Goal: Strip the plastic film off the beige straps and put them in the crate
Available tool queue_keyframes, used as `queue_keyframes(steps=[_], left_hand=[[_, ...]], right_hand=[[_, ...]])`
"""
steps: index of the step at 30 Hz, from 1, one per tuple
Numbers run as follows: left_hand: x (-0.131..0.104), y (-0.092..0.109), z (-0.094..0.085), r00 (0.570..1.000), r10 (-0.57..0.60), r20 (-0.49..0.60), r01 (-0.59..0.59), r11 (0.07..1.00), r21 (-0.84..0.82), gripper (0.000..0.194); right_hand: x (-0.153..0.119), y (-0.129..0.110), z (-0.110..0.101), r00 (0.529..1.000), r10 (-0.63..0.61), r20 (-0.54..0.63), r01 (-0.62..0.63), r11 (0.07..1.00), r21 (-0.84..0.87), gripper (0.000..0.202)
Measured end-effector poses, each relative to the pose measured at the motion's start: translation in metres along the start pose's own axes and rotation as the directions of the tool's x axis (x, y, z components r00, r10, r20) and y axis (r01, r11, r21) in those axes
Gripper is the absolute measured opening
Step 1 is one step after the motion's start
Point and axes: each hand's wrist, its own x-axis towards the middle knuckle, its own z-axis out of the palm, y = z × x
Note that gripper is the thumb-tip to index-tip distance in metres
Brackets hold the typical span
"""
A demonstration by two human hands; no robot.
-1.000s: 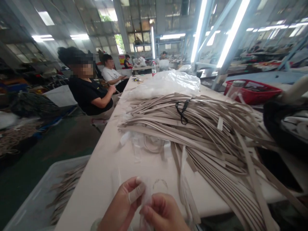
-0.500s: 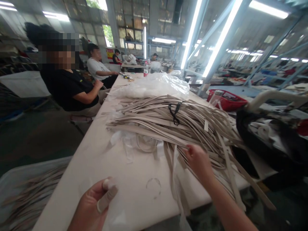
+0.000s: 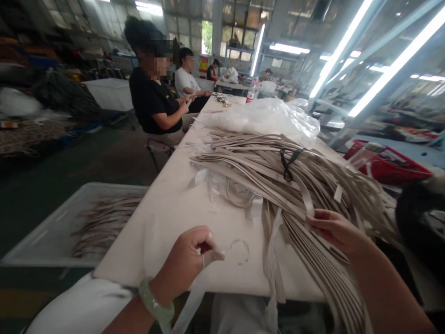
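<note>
A thick bundle of long beige-grey straps (image 3: 243,160) lies across the table, with a black tie (image 3: 288,164) on it. My right hand (image 3: 339,229) pinches one strap (image 3: 306,199) at the bundle's near right side, and this strap bends up in a curve. My left hand (image 3: 193,253) is closed in a pinch over the near part of the table, with pale wrapping on a digit and a green bangle at the wrist. A whitish translucent strip (image 3: 193,297) hangs below it; whether the fingers hold it I cannot tell. Loose strips (image 3: 274,250) droop over the front edge.
Clear plastic sheeting (image 3: 267,118) and a bottle (image 3: 250,93) stand farther along the table (image 3: 167,204). A white bin (image 3: 86,190) of strips sits at the left. Two people sit along the left side. A red basket (image 3: 385,162) is at the right.
The view has swung left. My right hand has drawn one strap up from the bundle into a curve. My left hand has turned, its fingertips now pointing right.
</note>
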Motion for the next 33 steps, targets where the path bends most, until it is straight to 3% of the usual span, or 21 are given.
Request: queue_keyframes(steps=[2, 4, 6, 10, 16, 19, 23, 25, 28, 31, 33], left_hand=[[-0.001, 0.001, 0.001, 1.000, 0.016, 0.004, -0.016, 1.000, 0.021, 0.030], [-0.002, 0.004, 0.002, 1.000, 0.016, 0.014, -0.016, 1.000, 0.014, 0.030], [-0.003, 0.007, 0.003, 1.000, 0.004, 0.025, -0.003, 1.000, -0.016, 0.030], [-0.004, 0.007, 0.004, 0.998, -0.026, 0.054, 0.033, 0.991, -0.133, 0.031], [-0.006, 0.001, 0.005, 0.991, -0.087, 0.105, 0.114, 0.952, -0.285, 0.030], [-0.009, 0.000, 0.005, 0.991, -0.074, 0.114, 0.103, 0.958, -0.267, 0.030], [-0.018, -0.007, 0.003, 0.986, -0.044, 0.162, 0.075, 0.979, -0.189, 0.034], [-0.024, -0.013, 0.003, 0.974, -0.065, 0.217, 0.110, 0.974, -0.199, 0.037], [-0.033, -0.023, 0.004, 0.968, -0.108, 0.228, 0.171, 0.945, -0.279, 0.041], [-0.039, -0.028, 0.004, 0.975, -0.118, 0.187, 0.184, 0.902, -0.390, 0.035], [-0.043, -0.030, 0.001, 0.976, -0.115, 0.183, 0.182, 0.892, -0.414, 0.033]], right_hand=[[-0.022, -0.029, 0.030, 0.962, -0.098, 0.257, -0.043, 0.869, 0.492, 0.031], [-0.048, -0.058, 0.066, 0.923, -0.233, 0.305, -0.042, 0.729, 0.683, 0.026], [-0.068, -0.081, 0.098, 0.890, -0.367, 0.271, 0.039, 0.653, 0.756, 0.019], [-0.080, -0.102, 0.132, 0.817, -0.504, 0.280, 0.142, 0.647, 0.749, 0.011], [-0.077, -0.102, 0.147, 0.815, -0.496, 0.299, 0.160, 0.689, 0.707, 0.013], [-0.080, -0.098, 0.160, 0.846, -0.434, 0.309, 0.084, 0.682, 0.727, 0.019], [-0.072, -0.090, 0.171, 0.815, -0.349, 0.462, -0.122, 0.677, 0.726, 0.031], [-0.065, -0.086, 0.176, 0.854, -0.277, 0.439, -0.175, 0.643, 0.746, 0.037], [-0.067, -0.081, 0.186, 0.897, -0.288, 0.336, -0.026, 0.724, 0.690, 0.033], [-0.083, -0.077, 0.199, 0.819, -0.473, 0.326, 0.246, 0.801, 0.546, 0.025], [-0.090, -0.075, 0.204, 0.755, -0.538, 0.373, 0.310, 0.795, 0.521, 0.023]])
